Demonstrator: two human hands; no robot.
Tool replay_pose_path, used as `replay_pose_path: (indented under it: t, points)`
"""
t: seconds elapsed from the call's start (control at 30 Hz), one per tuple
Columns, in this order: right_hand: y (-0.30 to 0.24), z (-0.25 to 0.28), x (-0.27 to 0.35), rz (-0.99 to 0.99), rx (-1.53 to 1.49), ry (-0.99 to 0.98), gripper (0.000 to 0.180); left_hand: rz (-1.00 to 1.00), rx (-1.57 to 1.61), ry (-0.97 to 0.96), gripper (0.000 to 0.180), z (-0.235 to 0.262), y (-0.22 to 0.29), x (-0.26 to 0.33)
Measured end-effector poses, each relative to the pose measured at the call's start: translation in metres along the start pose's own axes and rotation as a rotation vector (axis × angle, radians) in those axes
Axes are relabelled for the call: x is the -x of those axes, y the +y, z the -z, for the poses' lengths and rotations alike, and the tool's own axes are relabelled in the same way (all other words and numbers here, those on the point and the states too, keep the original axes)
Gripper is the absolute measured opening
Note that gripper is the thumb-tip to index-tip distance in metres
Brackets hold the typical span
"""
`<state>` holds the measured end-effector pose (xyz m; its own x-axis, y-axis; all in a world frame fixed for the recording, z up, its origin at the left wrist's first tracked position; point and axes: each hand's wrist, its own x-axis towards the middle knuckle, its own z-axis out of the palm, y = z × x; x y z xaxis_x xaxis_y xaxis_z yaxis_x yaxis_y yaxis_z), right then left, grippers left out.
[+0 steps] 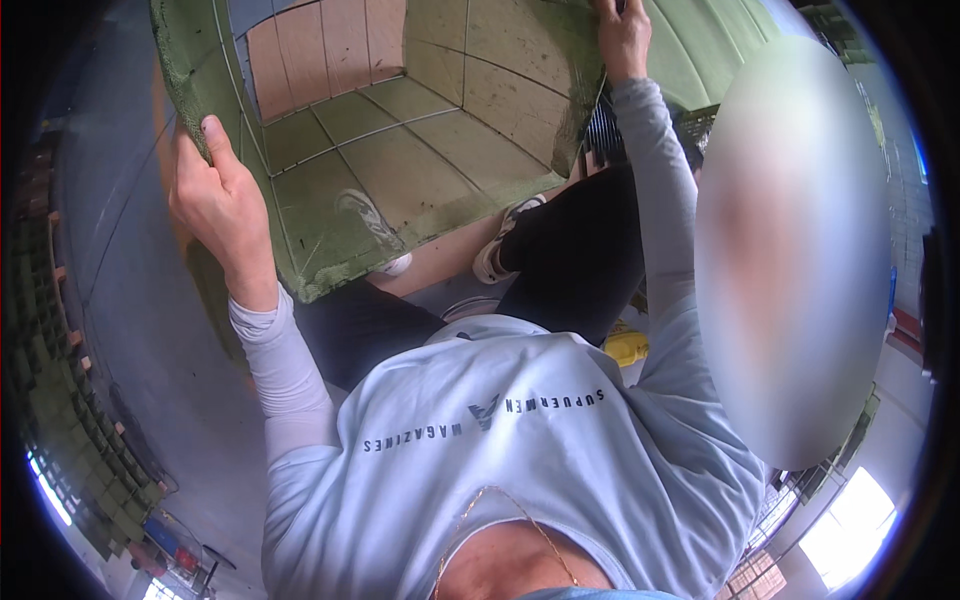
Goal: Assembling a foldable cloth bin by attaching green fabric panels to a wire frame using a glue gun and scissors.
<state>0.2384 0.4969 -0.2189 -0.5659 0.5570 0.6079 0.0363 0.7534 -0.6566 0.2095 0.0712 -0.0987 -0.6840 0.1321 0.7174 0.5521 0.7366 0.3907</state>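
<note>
L hand firm round grn box edge, R hand opposite, R grip unclear

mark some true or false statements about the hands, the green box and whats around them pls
1. The left hand grips an edge of the green box. True.
2. The right hand hangs down beside the trousers. False: it is raised, at the upper edge of the picture, by the right side of the box.
3. Thin wires form a grid across the inside of the box. True.
4. The trousers are white. False: they are black.
5. A yellow thing shows between the right thigh and the right sleeve. True, though what it is cannot be told.
</note>
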Motion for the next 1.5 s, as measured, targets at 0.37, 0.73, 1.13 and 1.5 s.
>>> replay_pose_path:
  t: [0.37,0.73,1.13,1.5]
  points:
    - [0.039,0.048,0.063,-0.387,0.176,-0.305,0.045,-0.07,0.108,0.027,0.023,-0.006,0.017,0.009]
    - [0.041,0.042,0.055,-0.401,0.2,-0.377,0.044,-0.562,0.304,-0.111,0.018,0.008,0.066,0.06]
    - [0.118,0.049,0.06,-0.072,0.607,-0.35,0.027,-0.393,0.092,-0.901,0.047,-0.026,0.06,0.114]
    - [0.02,0.203,0.062,-0.253,0.192,0.188,0.033,-0.125,0.493,-1.179,0.048,-0.114,0.059,0.143]
